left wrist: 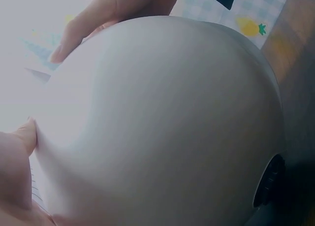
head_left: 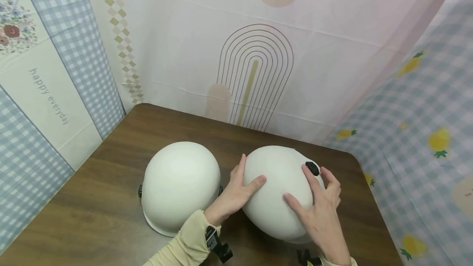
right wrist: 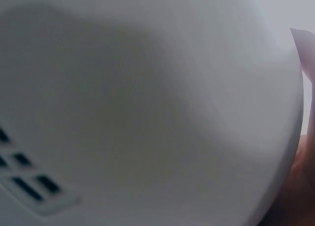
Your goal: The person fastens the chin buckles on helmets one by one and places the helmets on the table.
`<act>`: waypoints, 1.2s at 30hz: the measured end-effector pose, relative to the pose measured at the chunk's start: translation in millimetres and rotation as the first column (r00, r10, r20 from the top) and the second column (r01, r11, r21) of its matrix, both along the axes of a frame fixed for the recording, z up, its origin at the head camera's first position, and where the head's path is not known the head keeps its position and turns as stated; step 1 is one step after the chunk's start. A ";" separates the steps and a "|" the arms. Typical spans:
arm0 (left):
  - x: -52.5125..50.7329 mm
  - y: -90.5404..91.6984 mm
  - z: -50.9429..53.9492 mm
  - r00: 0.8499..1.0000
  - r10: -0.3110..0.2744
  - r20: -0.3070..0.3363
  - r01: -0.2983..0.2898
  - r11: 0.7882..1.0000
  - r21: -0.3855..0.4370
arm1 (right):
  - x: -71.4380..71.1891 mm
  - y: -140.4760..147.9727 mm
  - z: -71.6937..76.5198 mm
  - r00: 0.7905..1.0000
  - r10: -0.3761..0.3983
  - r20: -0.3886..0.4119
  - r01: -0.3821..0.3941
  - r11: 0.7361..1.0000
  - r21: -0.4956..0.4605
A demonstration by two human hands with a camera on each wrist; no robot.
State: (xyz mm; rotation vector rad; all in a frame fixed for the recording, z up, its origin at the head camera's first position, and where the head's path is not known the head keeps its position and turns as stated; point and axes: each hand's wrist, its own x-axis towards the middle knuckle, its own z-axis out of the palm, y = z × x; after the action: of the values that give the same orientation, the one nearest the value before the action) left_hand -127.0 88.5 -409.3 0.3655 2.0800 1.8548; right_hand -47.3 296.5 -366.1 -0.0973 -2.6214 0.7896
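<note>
Both hands hold a white, rounded helmet (head_left: pixel 275 212), tilted over the table. My left hand (head_left: pixel 234 194) grips its left side, thumb on the shell and fingers spread along the far edge. On the other side my right hand (head_left: pixel 321 212) grips the helmet, its fingers beside a black side knob (head_left: pixel 312 168). Another black knob (left wrist: pixel 269 181) shows low on the shell in the left wrist view. Dark slots of a vent (right wrist: pixel 34 186) appear close up in the right wrist view. A second white helmet (head_left: pixel 181 184) rests dome up to the left, near my left wrist.
The brown wooden table (head_left: pixel 99 200) has rounded far corners. A patterned cloth (head_left: pixel 177 52) hangs behind it, with checked cloths (head_left: pixel 417 134) at the sides. Black wrist cameras (head_left: pixel 218 244) are strapped to both wrists.
</note>
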 end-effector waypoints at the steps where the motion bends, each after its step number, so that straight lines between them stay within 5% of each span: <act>1: -0.4 0.0 -0.4 1.000 -0.001 -0.001 0.001 1.000 0.002 | -0.1 0.4 -0.4 1.000 -0.002 0.002 0.002 1.000 -0.004; 13: -1.1 -0.9 -3.4 0.999 -0.002 0.033 0.002 1.000 0.027 | -1.7 5.3 -3.5 1.000 -0.008 -0.016 0.008 0.999 -0.031; 22: -1.6 -0.8 -8.0 0.999 -0.001 0.044 0.000 1.000 0.017 | 2.6 4.5 -3.4 0.995 -0.048 0.084 0.055 0.995 -0.087; 36: -4.1 -1.5 -9.9 0.997 -0.026 0.076 0.025 1.000 0.009 | 4.1 5.5 -4.7 0.994 -0.068 0.088 0.077 0.992 -0.100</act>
State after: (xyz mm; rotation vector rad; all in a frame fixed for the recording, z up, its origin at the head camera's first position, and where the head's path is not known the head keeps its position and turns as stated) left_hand -131.1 87.0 -419.2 0.3165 2.0091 1.8337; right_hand -43.1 302.0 -370.9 -0.2597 -2.6382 0.9144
